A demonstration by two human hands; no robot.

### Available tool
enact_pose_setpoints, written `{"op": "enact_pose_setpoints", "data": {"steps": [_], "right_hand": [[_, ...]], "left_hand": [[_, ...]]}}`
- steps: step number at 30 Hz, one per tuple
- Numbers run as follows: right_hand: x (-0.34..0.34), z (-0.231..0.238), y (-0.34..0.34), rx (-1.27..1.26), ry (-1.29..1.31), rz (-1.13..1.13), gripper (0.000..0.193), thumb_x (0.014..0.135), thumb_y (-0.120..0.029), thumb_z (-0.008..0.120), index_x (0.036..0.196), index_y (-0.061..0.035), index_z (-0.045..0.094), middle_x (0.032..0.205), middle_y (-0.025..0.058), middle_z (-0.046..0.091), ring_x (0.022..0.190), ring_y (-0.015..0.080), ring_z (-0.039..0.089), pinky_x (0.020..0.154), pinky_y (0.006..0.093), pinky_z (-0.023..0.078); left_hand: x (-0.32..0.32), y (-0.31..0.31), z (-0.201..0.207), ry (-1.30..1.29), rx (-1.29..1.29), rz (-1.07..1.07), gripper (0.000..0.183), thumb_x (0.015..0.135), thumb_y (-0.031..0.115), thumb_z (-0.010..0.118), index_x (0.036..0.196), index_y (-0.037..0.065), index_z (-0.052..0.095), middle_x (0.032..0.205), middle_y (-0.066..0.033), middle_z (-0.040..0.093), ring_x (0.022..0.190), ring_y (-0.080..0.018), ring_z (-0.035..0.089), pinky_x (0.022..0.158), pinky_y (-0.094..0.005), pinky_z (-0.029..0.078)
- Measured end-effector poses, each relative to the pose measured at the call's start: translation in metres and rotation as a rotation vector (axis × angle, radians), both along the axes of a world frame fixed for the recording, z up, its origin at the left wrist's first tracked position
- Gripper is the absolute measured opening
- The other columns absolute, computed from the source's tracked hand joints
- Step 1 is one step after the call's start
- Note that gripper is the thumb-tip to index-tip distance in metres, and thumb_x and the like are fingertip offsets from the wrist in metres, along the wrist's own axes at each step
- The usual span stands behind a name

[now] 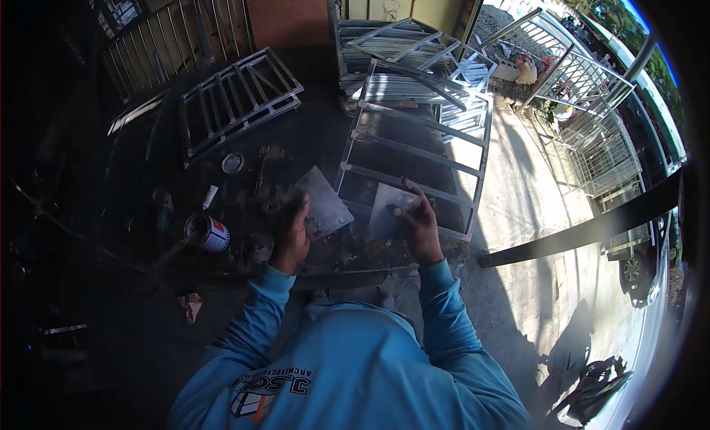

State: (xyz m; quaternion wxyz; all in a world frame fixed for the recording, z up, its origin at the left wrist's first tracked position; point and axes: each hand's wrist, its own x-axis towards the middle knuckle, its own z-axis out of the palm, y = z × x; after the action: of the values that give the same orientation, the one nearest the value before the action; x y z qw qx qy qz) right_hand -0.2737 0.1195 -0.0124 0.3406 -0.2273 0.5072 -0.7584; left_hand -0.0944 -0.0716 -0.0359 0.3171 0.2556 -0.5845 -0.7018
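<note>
My left hand (293,234) is closed on the lower left edge of a flat, light grey square plate (325,203), its thumb pointing up. In my right hand (423,229) is a second flat plate (384,206), pale and squarish, with a darker patch on its face. The two plates are apart, side by side over the near edge of a dark work table (333,261). Just beyond them lies a grey metal frame with crossbars (425,123), its near end partly hidden by the right plate and hand.
An opened can (216,234), a small white tube (210,197) and a round lid (232,163) are on the table's left. Another barred frame (240,97) lies behind them. Stacked metal frames (384,49) stand at the back. A dark curved bar (577,226) crosses the right side.
</note>
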Motion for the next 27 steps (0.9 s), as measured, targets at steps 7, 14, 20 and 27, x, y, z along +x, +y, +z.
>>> {"op": "enact_pose_setpoints", "data": {"steps": [7, 14, 20, 27], "right_hand": [[0.052, 0.021, -0.023, -0.323, -0.116, 0.164, 0.082, 0.083, -0.038, 0.055, 0.15, -0.0045, 0.022, 0.132, 0.0138, 0.045, 0.115, 0.0234, 0.048, 0.098, 0.0347, 0.038], [0.105, 0.063, -0.055, -0.104, 0.29, 0.154, 0.115, 0.079, -0.085, 0.023, 0.151, 0.0038, 0.011, 0.158, 0.0201, 0.013, 0.144, 0.0292, 0.019, 0.116, 0.0396, 0.018], [0.126, 0.075, -0.066, -0.055, 0.418, 0.127, 0.122, 0.075, -0.089, 0.025, 0.151, 0.0041, 0.007, 0.159, 0.0185, 0.01, 0.145, 0.0285, 0.016, 0.116, 0.038, 0.015], [0.13, 0.074, -0.074, -0.062, 0.36, 0.145, 0.122, 0.074, -0.088, 0.031, 0.152, 0.0023, 0.007, 0.156, 0.0159, 0.017, 0.143, 0.0264, 0.022, 0.115, 0.0378, 0.02]], "left_hand": [[0.015, -0.004, 0.023, 0.121, 0.852, -0.349, 0.036, 0.092, 0.028, 0.062, 0.121, 0.006, 0.057, 0.11, -0.0079, 0.065, 0.098, -0.0209, 0.066, 0.083, -0.0357, 0.056], [0.016, -0.013, 0.086, 0.03, 1.024, -0.57, 0.031, 0.094, 0.031, 0.058, 0.11, 0.004, 0.06, 0.092, -0.0062, 0.068, 0.078, -0.0145, 0.067, 0.065, -0.0293, 0.056], [0.028, -0.021, 0.117, 0.169, 1.162, -0.692, 0.029, 0.096, 0.031, 0.054, 0.11, 0.006, 0.06, 0.092, -0.0042, 0.066, 0.078, -0.0126, 0.066, 0.064, -0.0274, 0.055], [0.033, -0.024, 0.134, 0.241, 1.088, -0.633, 0.033, 0.098, 0.03, 0.052, 0.12, 0.006, 0.056, 0.104, -0.0052, 0.065, 0.088, -0.0119, 0.064, 0.075, -0.0276, 0.054]]}}
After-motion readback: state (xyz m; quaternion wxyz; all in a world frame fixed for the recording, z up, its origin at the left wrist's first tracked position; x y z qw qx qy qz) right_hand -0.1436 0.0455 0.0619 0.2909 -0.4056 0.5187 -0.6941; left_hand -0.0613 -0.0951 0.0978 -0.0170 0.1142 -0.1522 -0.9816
